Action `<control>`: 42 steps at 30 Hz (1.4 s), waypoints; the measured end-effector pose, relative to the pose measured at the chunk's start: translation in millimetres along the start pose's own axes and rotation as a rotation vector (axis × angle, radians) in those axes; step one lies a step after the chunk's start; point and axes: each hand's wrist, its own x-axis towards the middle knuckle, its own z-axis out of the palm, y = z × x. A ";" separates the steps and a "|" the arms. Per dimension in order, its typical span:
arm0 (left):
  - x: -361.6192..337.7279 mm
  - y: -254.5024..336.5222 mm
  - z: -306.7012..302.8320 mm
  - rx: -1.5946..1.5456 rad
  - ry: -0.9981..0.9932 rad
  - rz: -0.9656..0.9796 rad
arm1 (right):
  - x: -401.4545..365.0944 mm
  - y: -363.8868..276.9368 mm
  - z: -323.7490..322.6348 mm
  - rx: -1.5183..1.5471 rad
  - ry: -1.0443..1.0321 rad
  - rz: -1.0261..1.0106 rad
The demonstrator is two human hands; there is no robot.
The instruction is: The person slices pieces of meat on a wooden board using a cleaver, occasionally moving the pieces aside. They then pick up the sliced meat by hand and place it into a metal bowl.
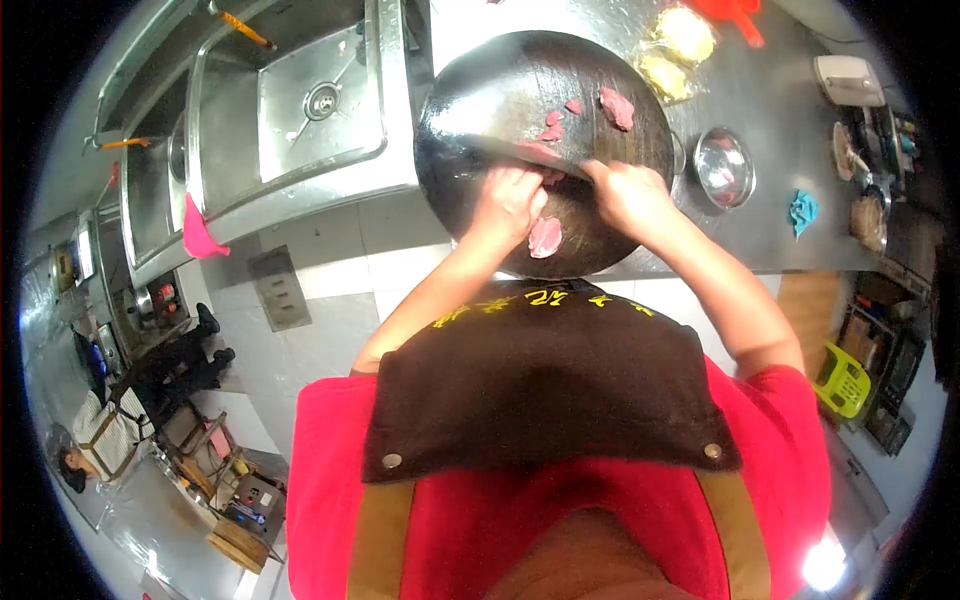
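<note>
A large round dark chopping board (520,75) lies in front of me, wet and shiny at its left. My right hand (632,200) is closed round the handle of a kitchen knife (520,152), whose blade points left across the board. Just below the blade, my left hand (510,205) has its fingers curled and pressed down on raw meat, mostly hidden under fingers and knife. One slice of raw meat (545,237) rests near the board's front edge. A bigger chunk of meat (617,108) and a few small scraps (552,130) lie beyond the blade.
A metal bowl (724,168) and a blue cloth (803,212) are on the steel counter to the right. Bags with yellow contents (680,45) lie behind the board. Steel sinks (320,100) stand at left. Further off at lower left, a person (120,430) sits.
</note>
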 end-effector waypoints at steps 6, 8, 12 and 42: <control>-1.4 6.6 -8.3 -0.011 -0.002 0.039 | 41.1 -15.5 4.2 0.171 0.192 0.029; -0.3 4.8 -7.2 0.003 0.007 0.038 | 17.7 10.9 4.3 0.111 0.225 0.074; -9.0 -1.3 0.6 0.006 -0.057 0.019 | -59.9 26.8 -32.6 0.076 0.015 0.048; -5.1 10.6 -12.0 -0.013 0.007 0.047 | 45.2 -15.0 4.0 0.254 0.150 0.104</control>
